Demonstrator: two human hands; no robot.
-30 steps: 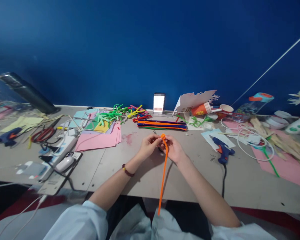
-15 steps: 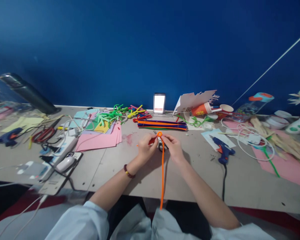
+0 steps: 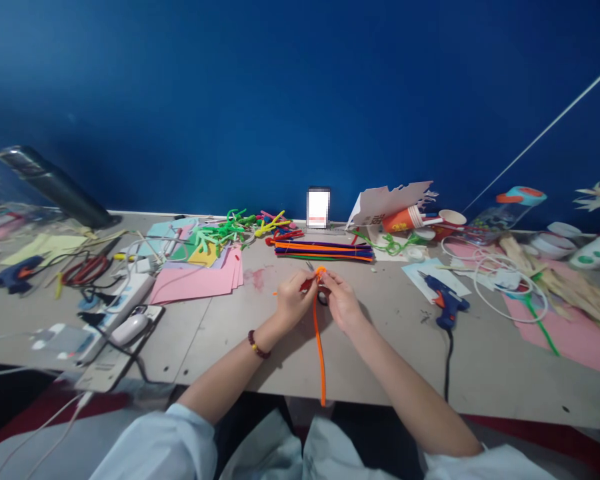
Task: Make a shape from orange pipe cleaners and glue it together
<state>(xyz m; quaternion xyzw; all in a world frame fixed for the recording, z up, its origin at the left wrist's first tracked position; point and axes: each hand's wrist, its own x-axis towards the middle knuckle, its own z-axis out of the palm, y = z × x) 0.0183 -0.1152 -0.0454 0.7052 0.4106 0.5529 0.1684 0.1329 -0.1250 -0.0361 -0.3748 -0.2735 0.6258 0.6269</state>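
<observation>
An orange pipe cleaner is held between both hands, its top end curled into a small coil at the fingertips and its long tail hanging down toward the table's front edge. My left hand pinches it from the left, with a beaded bracelet on that wrist. From the right, my right hand grips the coil between thumb and fingers. Partly hidden behind the hands lies a pair of scissors. Just beyond them rests a bundle of purple, orange and green pipe cleaners.
A glue gun lies at right on pale blue paper. At left are pink paper sheets, a power strip and a phone. Bent green pipe cleaners and a small lit screen stand at the back, near paper cups.
The open orange loop above the fingertips now looks tighter and more covered by the fingers. The hanging tail has swung left near the hands. My right hand has shifted slightly.
</observation>
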